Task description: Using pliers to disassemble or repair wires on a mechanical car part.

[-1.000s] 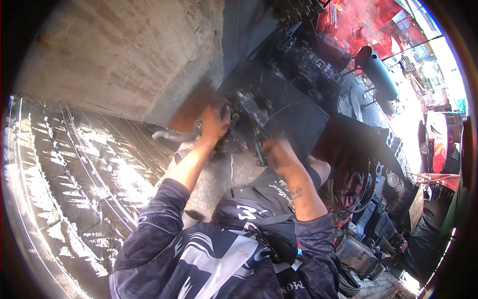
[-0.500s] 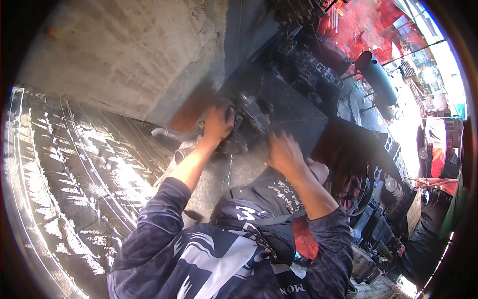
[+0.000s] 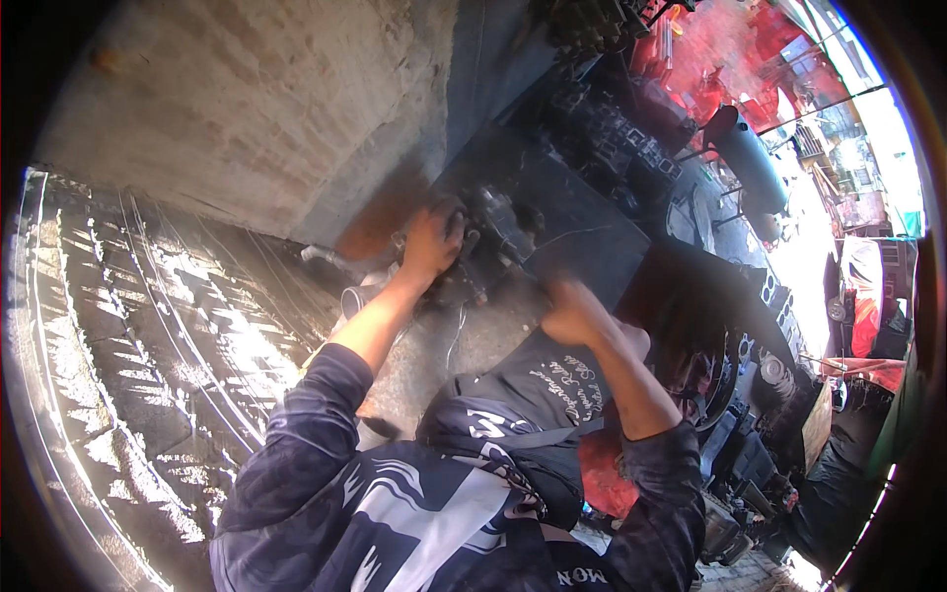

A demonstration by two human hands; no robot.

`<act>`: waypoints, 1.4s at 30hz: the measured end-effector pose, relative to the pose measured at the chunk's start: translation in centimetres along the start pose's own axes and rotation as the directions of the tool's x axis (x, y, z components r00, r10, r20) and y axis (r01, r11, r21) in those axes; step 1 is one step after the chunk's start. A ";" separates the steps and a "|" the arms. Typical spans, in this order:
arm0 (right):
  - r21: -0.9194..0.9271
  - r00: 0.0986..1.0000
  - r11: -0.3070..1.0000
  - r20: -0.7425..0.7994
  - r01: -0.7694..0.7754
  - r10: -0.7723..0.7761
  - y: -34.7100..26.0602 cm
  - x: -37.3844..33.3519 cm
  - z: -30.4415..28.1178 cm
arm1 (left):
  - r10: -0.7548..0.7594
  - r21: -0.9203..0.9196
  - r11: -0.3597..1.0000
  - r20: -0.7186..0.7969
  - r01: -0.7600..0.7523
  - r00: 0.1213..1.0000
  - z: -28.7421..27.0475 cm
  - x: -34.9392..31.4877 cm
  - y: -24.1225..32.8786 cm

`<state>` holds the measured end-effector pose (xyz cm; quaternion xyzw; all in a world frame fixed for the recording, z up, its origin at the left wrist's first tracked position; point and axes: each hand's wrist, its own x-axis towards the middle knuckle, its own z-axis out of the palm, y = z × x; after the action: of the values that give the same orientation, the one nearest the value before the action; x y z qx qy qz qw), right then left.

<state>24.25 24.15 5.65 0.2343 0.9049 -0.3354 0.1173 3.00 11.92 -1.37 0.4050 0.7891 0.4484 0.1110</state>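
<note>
My left hand [image 3: 432, 244] is closed round a dark, greasy metal machine part [image 3: 498, 222], which lies on a dark metal surface [image 3: 582, 232]. From beside that hand a curved grey metal pipe [image 3: 333, 260] sticks out to the left, with a round metal end [image 3: 357, 299] just below it. My right hand [image 3: 577, 314] is curled like a fist to the right of the part, nearer my body. Its fingertips are smeared by motion, and whatever they hold cannot be made out.
A stained concrete wall [image 3: 266, 109] rises at the far left above sunlit paving [image 3: 148, 365]. Dark metal parts [image 3: 621, 143] crowd the far right of the surface. Beyond stands a blue-grey cylindrical tank [image 3: 750, 163]. More machine parts [image 3: 750, 444] are heaped to my right.
My right hand has drawn back slightly, toward my body and to the right, away from the metal part. My left hand keeps its place on the part.
</note>
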 end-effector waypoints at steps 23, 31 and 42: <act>0.538 0.987 -0.831 0.005 -0.141 -0.163 -5.6 -0.4 7.7 | 0.092 0.049 0.995 -0.045 -0.090 0.995 0.4 0.2 -0.5; 0.545 0.990 -0.831 -0.007 -0.113 -0.139 -6.3 -0.6 7.8 | 0.114 0.083 0.990 -0.037 -0.111 0.993 0.8 0.0 -1.9; 0.404 0.994 -0.913 0.104 -0.061 -0.020 -5.9 0.4 8.6 | 0.108 0.083 0.991 -0.049 -0.104 0.993 0.5 0.1 -0.8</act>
<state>21.42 14.65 2.32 0.2006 -0.1535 -0.9526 -0.1694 2.75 12.10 -2.22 0.4383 0.7864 0.4324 0.0496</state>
